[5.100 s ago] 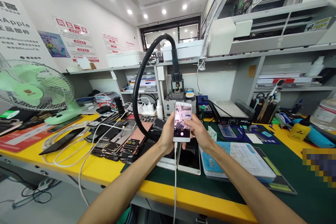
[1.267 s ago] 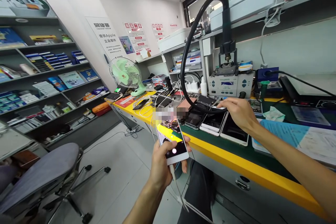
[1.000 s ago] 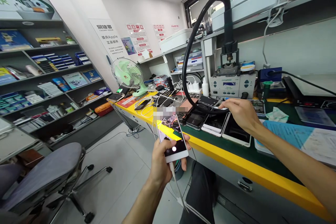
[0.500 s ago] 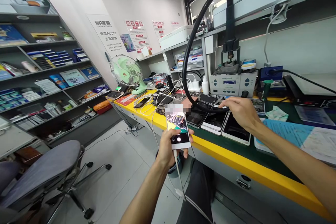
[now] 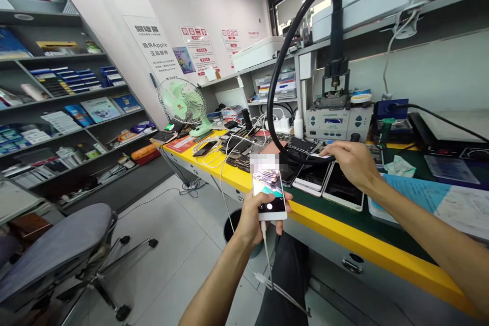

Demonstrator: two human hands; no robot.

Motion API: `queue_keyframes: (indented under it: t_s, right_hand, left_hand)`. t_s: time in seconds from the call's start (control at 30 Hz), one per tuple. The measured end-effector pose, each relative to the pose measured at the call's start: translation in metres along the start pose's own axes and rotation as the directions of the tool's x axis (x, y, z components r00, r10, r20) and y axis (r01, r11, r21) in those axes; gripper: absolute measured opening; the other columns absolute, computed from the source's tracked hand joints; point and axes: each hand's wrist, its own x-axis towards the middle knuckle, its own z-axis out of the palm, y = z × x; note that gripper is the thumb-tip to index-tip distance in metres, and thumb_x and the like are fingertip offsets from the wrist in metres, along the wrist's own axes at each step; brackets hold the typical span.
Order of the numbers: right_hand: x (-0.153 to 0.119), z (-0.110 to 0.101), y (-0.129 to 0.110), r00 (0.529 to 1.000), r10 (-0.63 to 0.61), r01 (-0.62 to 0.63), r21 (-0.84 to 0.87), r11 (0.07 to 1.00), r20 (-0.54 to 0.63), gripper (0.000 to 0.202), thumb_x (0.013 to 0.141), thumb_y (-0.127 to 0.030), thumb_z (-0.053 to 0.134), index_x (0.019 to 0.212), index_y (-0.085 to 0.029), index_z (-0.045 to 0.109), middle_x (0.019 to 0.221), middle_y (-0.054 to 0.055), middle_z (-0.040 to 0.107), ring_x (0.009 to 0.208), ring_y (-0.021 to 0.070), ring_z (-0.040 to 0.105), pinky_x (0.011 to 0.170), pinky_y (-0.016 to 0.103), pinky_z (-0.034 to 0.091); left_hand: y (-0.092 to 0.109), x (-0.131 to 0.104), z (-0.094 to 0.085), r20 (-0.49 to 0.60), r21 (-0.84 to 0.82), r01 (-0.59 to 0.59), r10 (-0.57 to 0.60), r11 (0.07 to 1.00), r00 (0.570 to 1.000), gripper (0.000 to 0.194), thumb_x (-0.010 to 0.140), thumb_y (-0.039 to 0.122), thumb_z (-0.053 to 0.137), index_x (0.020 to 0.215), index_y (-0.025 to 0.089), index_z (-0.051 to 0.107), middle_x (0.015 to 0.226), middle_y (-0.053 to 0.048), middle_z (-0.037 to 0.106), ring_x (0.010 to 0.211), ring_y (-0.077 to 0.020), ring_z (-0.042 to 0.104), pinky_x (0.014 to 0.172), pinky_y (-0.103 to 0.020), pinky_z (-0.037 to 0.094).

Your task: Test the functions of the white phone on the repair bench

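Observation:
My left hand (image 5: 254,214) grips a white smartphone (image 5: 273,215) over the bench's front edge. Its thumb lies on the lit screen, which shows a camera view; the screen's top is blurred out. A white cable (image 5: 264,232) runs from the phone's lower end. My right hand (image 5: 353,162) is over the bench with thumb and fingers pinched together, close to a black hose (image 5: 272,91). What the fingertips hold, if anything, cannot be made out. Below them lie several phones, among them a white-framed phone with a dark screen (image 5: 343,189).
A hot-air station (image 5: 340,121) stands behind, its handpiece (image 5: 336,69) upright above it. Circuit boards (image 5: 239,159) and cables crowd the yellow-edged bench (image 5: 328,232). A green fan (image 5: 181,102) stands at the far end. Papers (image 5: 431,204) lie to the right. A swivel chair (image 5: 64,249) is at left.
My left hand and the smartphone have shifted slightly to the right and down. The right hand has hardly moved, still pinched near the hose. The camera view has turned a little.

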Motion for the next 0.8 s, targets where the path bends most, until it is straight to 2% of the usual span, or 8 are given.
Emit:
queue_keyframes:
  t_s: [0.1,0.23,0.37,0.53,0.63,0.7,0.8]
  right_hand:
    - [0.001,-0.004,-0.002,0.999,-0.027,0.026,-0.033,0.999,-0.042,0.03,0.081,-0.033,0.053,0.063,-0.02,0.073,0.071,0.007,0.072,0.074,0.0259,0.064,0.063,0.033,0.043]
    - [0.0,-0.011,-0.002,0.993,-0.081,0.067,-0.144,0.987,-0.091,0.032,0.083,-0.036,0.051,0.071,-0.018,0.075,0.055,0.003,0.063,0.055,0.0198,0.054,0.055,0.03,0.036]
    - [0.0,-0.014,0.003,0.983,-0.159,0.125,-0.301,0.945,-0.091,0.031,0.084,-0.037,0.051,0.07,-0.019,0.072,0.056,0.003,0.063,0.052,0.0184,0.051,0.053,0.029,0.033]
    - [0.0,-0.016,-0.009,0.963,-0.229,0.158,-0.396,0.904,-0.139,0.029,0.083,-0.035,0.052,0.068,-0.019,0.071,0.056,0.003,0.062,0.054,0.0185,0.05,0.054,0.029,0.032]
    - [-0.007,-0.019,-0.026,0.954,-0.239,0.159,-0.371,0.915,-0.18,0.032,0.085,-0.035,0.051,0.066,-0.017,0.07,0.052,0.002,0.055,0.052,0.0169,0.048,0.055,0.029,0.032]
    - [-0.017,-0.021,-0.037,0.943,-0.227,0.148,-0.304,0.941,-0.243,0.033,0.086,-0.034,0.052,0.064,-0.016,0.07,0.049,0.0,0.049,0.049,0.0154,0.044,0.053,0.029,0.03]
    - [-0.041,-0.026,-0.044,0.915,-0.182,0.126,-0.174,0.977,-0.36,0.033,0.086,-0.032,0.052,0.063,-0.017,0.068,0.05,0.0,0.049,0.049,0.0144,0.041,0.053,0.029,0.03]
  left_hand:
    - [-0.006,0.002,0.01,0.032,-0.019,0.032,-0.031,0.999,0.999,0.025,0.078,0.02,0.057,0.089,0.0,0.068,0.09,-0.022,0.072,0.045,-0.0172,0.06,0.031,-0.026,0.046]
    - [-0.012,-0.002,0.026,0.115,-0.074,0.075,-0.066,0.994,0.991,0.025,0.075,0.021,0.057,0.085,0.0,0.069,0.083,-0.021,0.072,0.044,-0.0179,0.06,0.031,-0.026,0.047]
    - [-0.013,-0.012,0.035,0.214,-0.094,0.123,-0.1,0.988,0.972,0.027,0.074,0.021,0.056,0.083,-0.001,0.07,0.079,-0.023,0.072,0.039,-0.0162,0.057,0.03,-0.025,0.047]
    - [-0.008,-0.027,0.039,0.24,-0.134,0.127,-0.092,0.983,0.966,0.021,0.073,0.019,0.059,0.078,0.001,0.069,0.091,-0.024,0.072,0.046,-0.018,0.062,0.031,-0.025,0.049]
    - [-0.007,-0.033,0.042,0.252,-0.154,0.159,-0.117,0.975,0.961,0.018,0.072,0.017,0.06,0.078,0.002,0.067,0.094,-0.024,0.072,0.047,-0.0181,0.062,0.031,-0.026,0.049]
    - [-0.008,-0.035,0.045,0.268,-0.156,0.176,-0.129,0.972,0.955,0.017,0.073,0.017,0.06,0.079,0.002,0.067,0.094,-0.023,0.072,0.051,-0.0197,0.063,0.031,-0.027,0.05]
    - [-0.011,-0.035,0.051,0.304,-0.13,0.207,-0.159,0.97,0.939,0.021,0.076,0.019,0.059,0.081,0.001,0.069,0.089,-0.022,0.071,0.049,-0.0185,0.061,0.031,-0.027,0.049]
